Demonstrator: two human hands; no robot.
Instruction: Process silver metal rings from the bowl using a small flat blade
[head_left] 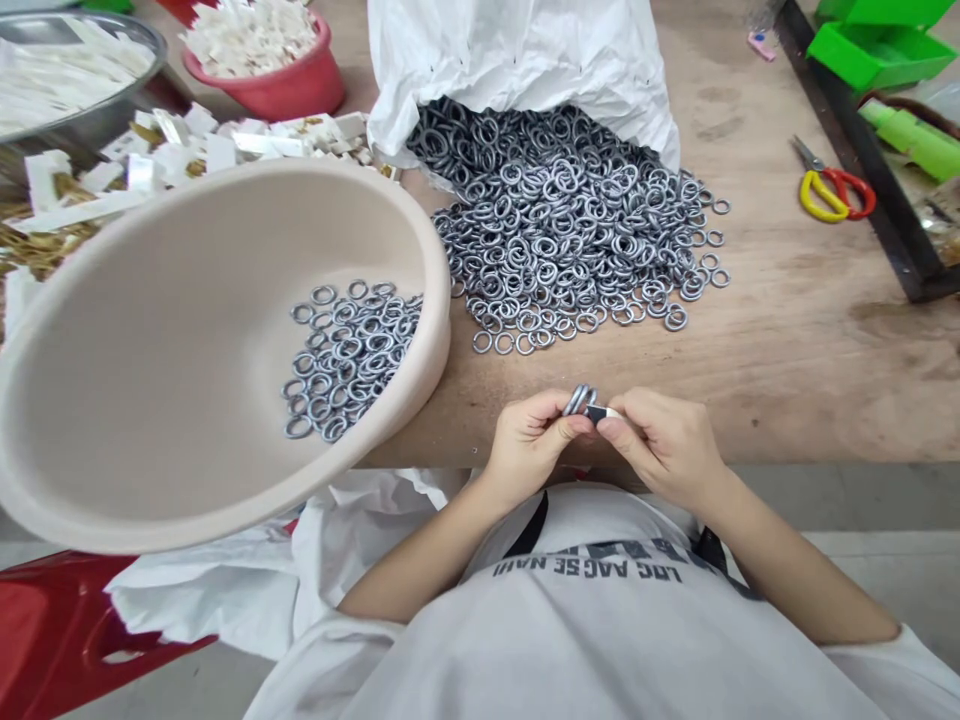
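My left hand (pixel 529 445) and my right hand (pixel 664 445) meet above the front edge of the wooden table (pixel 780 340). The left fingers pinch at least one grey metal ring (pixel 579 400). The right fingers pinch a small black-and-white strip (pixel 604 412), which touches the ring and is partly hidden by the fingertips. A large pile of grey metal rings (pixel 570 225) spills from a white woven sack (pixel 517 70) ahead of my hands. More rings (pixel 349 355) lie in a beige plastic basin (pixel 420 330) to the left.
Scissors with red and yellow handles (pixel 832 192) lie on the table at right, near a black metal rail (pixel 847 140) and green trays (pixel 881 55). A red bowl (pixel 262 85) and a metal tray (pixel 82 110) hold white pieces at the back left.
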